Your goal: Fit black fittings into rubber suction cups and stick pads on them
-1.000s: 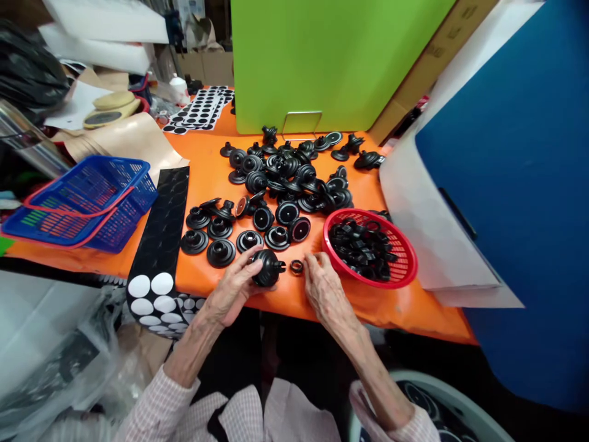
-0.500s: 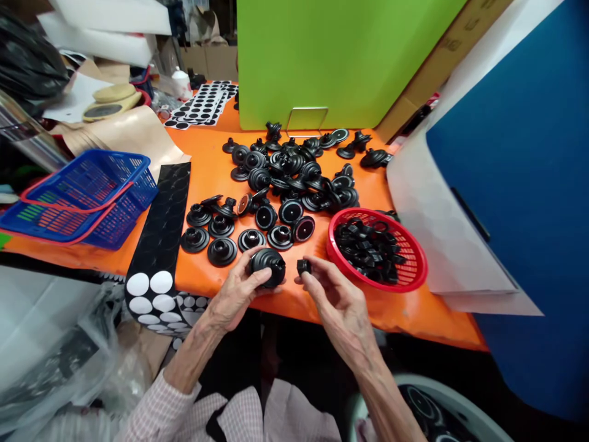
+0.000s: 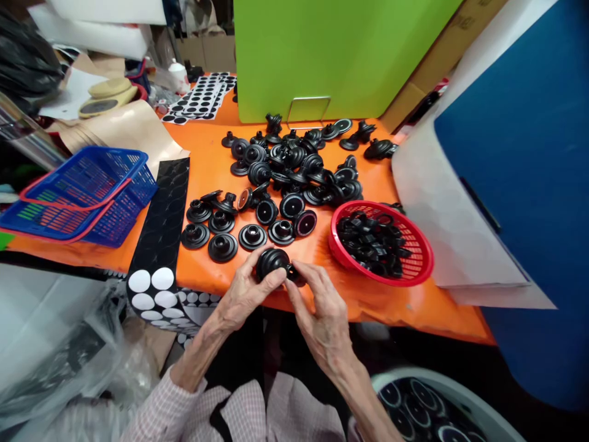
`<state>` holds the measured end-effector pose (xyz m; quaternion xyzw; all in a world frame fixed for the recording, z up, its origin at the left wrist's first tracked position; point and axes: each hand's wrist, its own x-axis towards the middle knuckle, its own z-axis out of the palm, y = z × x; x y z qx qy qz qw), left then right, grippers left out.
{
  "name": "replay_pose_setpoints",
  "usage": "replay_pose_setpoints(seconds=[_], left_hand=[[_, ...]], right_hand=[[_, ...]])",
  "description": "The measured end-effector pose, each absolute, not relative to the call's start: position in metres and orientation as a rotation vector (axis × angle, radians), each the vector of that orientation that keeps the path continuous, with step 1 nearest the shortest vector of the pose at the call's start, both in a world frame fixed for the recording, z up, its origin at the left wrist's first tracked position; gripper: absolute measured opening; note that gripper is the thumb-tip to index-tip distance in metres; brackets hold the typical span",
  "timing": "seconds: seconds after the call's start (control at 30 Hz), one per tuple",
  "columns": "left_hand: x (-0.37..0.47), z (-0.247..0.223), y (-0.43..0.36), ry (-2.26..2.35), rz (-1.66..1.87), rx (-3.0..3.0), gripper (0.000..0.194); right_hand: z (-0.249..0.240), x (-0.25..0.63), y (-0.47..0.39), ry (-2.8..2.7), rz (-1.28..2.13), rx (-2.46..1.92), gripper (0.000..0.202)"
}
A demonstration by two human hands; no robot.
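Observation:
My left hand is closed around a black stepped round plastic part, tilted with its narrow end to the right. At that end, my right hand pinches a small black plastic piece against it; the fingers partly hide where the two meet. Several similar black round parts stand in loose rows on the orange table covering just beyond my hands, and a heap of more lies behind them. To the right, a red basket holds many small black pieces.
A blue basket with a red handle stands at the left, beside a black strip with white discs. A green board rises at the back. White sheets and a blue panel border the right. Below right is a pale tub of black discs.
My right hand has moved left, bringing the small black piece against the end of the round part. My left hand has shifted slightly right. The view has moved a little.

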<state>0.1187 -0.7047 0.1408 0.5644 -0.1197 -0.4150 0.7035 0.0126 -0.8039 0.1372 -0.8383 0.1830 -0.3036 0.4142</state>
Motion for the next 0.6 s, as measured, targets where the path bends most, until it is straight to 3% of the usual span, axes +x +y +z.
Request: replay_pose_setpoints(seconds=[0.27,0.6], left_hand=[[0.117,0.144,-0.703,-0.266,-0.97,1.152,0.057],[0.116,0.143,-0.696,-0.427,-0.928,1.2,0.054]], right_hand=[[0.136,0.013,-0.803,0.724,-0.439,-1.532,0.057],[0.146,0.021,-0.798,0.57,-0.328,-1.262,0.042]])
